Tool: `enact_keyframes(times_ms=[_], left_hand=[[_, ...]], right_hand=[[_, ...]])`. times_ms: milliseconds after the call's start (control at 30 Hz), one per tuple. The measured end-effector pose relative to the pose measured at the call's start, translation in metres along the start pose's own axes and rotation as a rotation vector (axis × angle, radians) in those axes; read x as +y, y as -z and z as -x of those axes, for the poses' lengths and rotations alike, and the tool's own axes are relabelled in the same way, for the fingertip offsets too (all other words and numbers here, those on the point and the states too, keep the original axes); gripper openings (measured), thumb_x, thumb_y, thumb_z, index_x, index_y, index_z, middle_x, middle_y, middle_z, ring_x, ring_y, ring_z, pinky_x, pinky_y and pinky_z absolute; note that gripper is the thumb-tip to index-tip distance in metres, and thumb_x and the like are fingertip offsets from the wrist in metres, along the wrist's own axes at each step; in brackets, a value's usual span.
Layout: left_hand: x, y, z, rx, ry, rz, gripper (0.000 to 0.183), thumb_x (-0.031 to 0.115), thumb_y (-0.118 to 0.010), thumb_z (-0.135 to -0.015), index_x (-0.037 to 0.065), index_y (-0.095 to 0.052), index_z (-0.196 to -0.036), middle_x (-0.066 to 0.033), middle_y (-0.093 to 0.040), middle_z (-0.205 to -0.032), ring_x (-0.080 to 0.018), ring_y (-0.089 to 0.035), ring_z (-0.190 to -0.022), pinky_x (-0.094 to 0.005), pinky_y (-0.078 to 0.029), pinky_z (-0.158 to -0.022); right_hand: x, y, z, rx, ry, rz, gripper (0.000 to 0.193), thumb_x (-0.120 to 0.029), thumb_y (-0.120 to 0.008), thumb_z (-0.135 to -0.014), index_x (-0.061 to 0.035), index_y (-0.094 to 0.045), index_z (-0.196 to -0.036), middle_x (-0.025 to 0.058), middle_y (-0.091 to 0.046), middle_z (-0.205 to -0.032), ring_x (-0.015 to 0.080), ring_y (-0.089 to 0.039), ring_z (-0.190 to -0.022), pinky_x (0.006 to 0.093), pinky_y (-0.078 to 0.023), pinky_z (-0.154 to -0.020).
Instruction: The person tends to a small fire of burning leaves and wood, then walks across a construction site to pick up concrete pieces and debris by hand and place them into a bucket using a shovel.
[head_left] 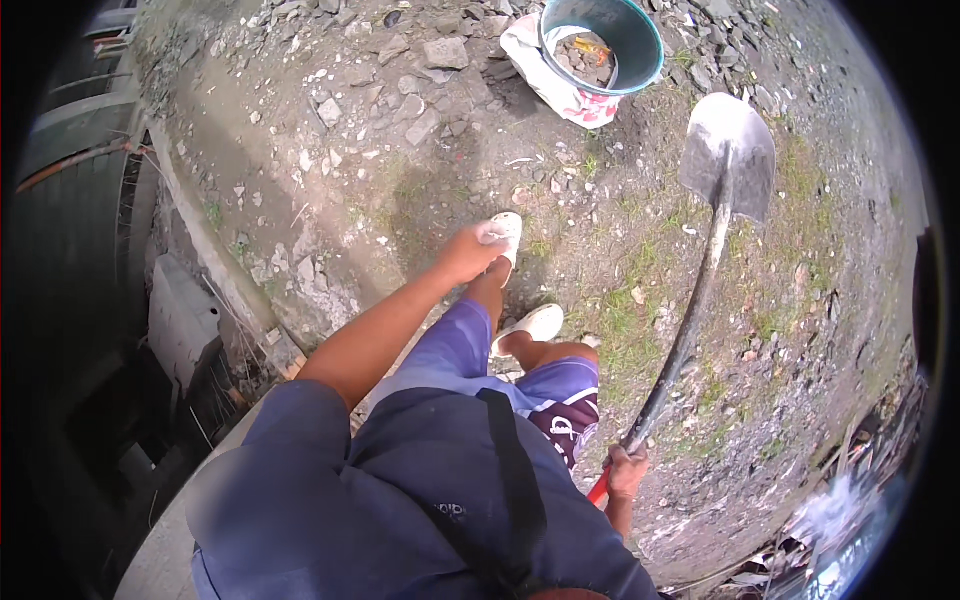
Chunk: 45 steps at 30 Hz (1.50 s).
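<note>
My right hand (627, 470) is wrapped round the shaft of a long shovel (690, 325) at the lower right. Its worn metal blade lies out on the ground at the upper right, and a red part of the handle shows just below my grip. My left hand (468, 252) hangs in front of me, overlapping one white shoe (508, 232) from this view. Its fingers look curled in; a small pale patch at the fingertips is too unclear to name.
A dark green bucket (640, 50) with rubble inside stands ahead, a white sack (545, 85) against its side. Broken stones (447, 53) lie thick at the far side. On the left run a concrete edge (215, 250) and a grey block (180, 315); debris (840, 520) is piled at the lower right.
</note>
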<state>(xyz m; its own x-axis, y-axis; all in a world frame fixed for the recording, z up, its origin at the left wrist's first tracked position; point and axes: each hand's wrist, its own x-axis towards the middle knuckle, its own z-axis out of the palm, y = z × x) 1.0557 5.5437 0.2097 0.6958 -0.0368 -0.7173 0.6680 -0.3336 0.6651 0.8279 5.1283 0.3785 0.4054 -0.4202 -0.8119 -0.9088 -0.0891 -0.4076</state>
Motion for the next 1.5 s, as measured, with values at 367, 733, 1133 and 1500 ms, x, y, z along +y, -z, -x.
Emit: enact_keyframes(times_ms=[367,733,1133,1500], left_hand=[[-0.008,-0.181,0.135,-0.259,0.307,1.086,0.017,0.020,-0.068,-0.086,0.013,-0.054,-0.080,0.0003,-0.051,-0.063,-0.0163,-0.050,-0.053,-0.0340,-0.045,-0.051],[-0.238,-0.102,0.128,0.088,0.502,0.841,0.015,0.019,-0.063,-0.087,0.014,-0.050,-0.081,-0.0035,-0.051,-0.068,-0.0190,-0.053,-0.059,-0.0357,-0.047,-0.057],[-0.343,-0.178,0.143,0.178,0.690,0.791,0.018,0.016,-0.068,-0.083,0.013,-0.052,-0.075,-0.0004,-0.048,-0.063,-0.0173,-0.050,-0.052,-0.0371,-0.046,-0.051],[-0.382,-0.242,0.155,0.009,0.914,0.879,0.012,0.004,-0.058,-0.082,0.008,-0.047,-0.081,-0.0039,-0.045,-0.064,-0.0191,-0.047,-0.051,-0.0375,-0.046,-0.049]], right_hand=[[0.189,-0.042,0.125,-0.129,0.508,0.380,0.093,-0.020,-0.083,-0.068,-0.0017,-0.033,-0.145,0.0243,-0.066,-0.106,0.0413,-0.065,-0.098,0.0444,-0.050,-0.088],[0.414,-0.020,0.224,-0.074,-0.058,0.864,0.037,-0.040,-0.074,-0.070,-0.0072,-0.071,-0.086,0.0208,-0.070,-0.083,0.0391,-0.069,-0.081,0.0478,-0.054,-0.074],[0.397,-0.029,0.237,-0.254,-0.107,0.773,0.043,-0.035,-0.076,-0.067,-0.0042,-0.066,-0.094,0.0187,-0.071,-0.083,0.0401,-0.069,-0.084,0.0480,-0.055,-0.074],[0.480,0.042,0.285,-0.250,-0.466,1.193,0.045,-0.050,-0.064,-0.080,-0.0156,-0.070,-0.108,0.0180,-0.072,-0.085,0.0396,-0.070,-0.078,0.0508,-0.057,-0.070]])
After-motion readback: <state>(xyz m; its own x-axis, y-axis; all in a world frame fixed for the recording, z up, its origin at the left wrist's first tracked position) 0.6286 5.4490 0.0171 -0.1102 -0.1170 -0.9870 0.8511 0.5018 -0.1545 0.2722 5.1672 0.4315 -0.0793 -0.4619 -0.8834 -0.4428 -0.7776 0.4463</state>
